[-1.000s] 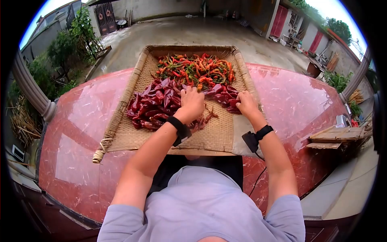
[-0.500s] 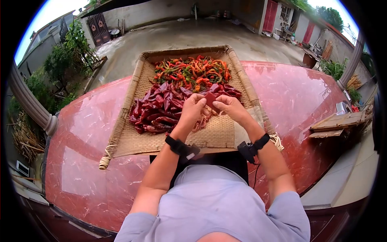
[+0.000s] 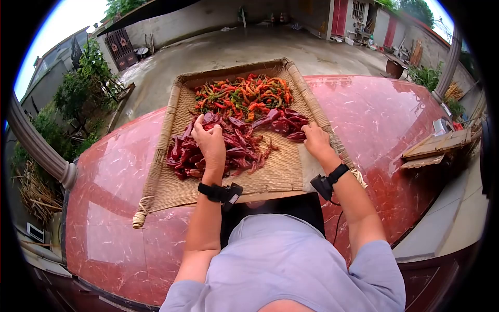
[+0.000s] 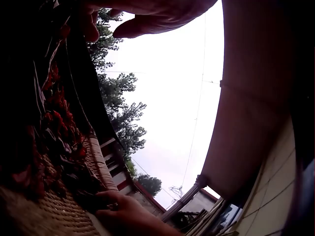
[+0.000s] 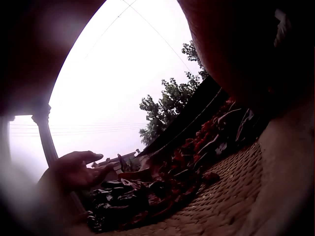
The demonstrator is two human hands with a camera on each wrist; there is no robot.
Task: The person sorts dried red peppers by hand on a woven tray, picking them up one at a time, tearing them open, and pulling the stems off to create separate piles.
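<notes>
A woven tray [image 3: 278, 171] holds a large heap of dark red dried chilies [image 3: 236, 143] and a smaller group of similar dried chilies [image 3: 283, 122] to its right. My left hand [image 3: 210, 145] is over the left part of the large heap. Its thumb and fingers stand apart in the left wrist view, and sky shows between them. My right hand [image 3: 318, 143] is at the tray's right side, fingertips right by the smaller group. Its fingers are bent toward the thumb; I cannot tell whether a chili is between them.
Small red, orange and green chilies [image 3: 244, 96] lie at the tray's far end. A pale patch [image 3: 312, 169] covers its near right corner. The tray has a raised, bound rim [image 3: 169, 125] and sits over a glossy red stone surface [image 3: 119, 187]. Wooden boards [image 3: 436, 148] stand at far right.
Both hands came together at a dark red chili over the tray, then parted. The left hand went left to the large heap, the right hand back to the smaller group.
</notes>
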